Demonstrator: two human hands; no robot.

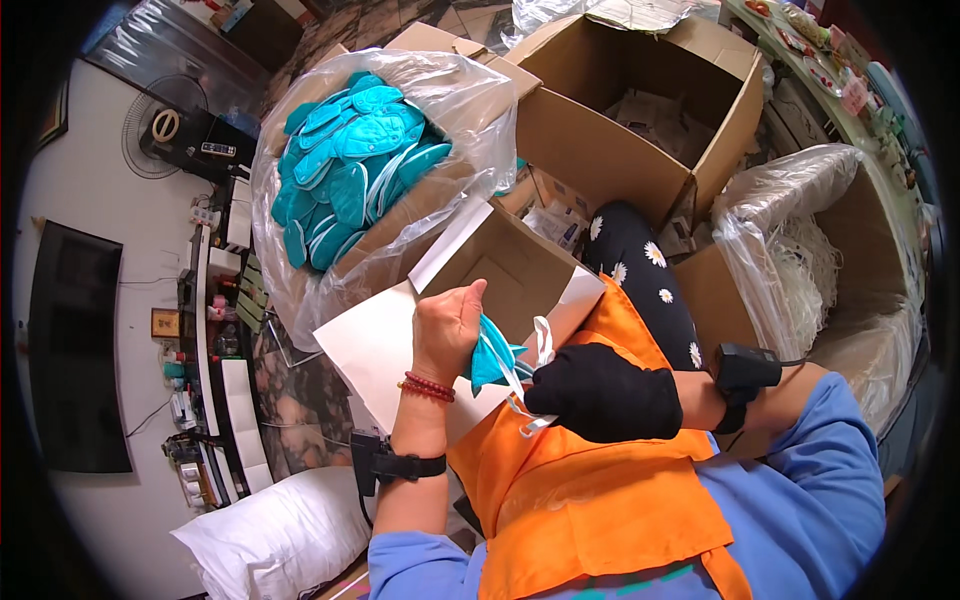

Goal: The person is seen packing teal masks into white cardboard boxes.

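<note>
My left hand (447,335), bare with a red bead bracelet at the wrist, is closed on a teal fabric piece (490,356). My right hand (605,393) wears a black glove and is closed on white elastic straps (541,343) beside that piece. One strap loop sticks up above the glove and another end dangles below it. Both hands are above my lap, over an open white box (365,345) with a brown inside. The fingertips of my right hand are mostly hidden by the glove's angle.
Ahead on the left, a plastic-lined carton (480,120) holds a heap of similar teal padded pieces (350,165). A large open cardboard box (610,150) stands ahead. At right, another lined carton (740,270) holds white elastic cords (800,275). A white pillow-like bundle (285,535) lies lower left.
</note>
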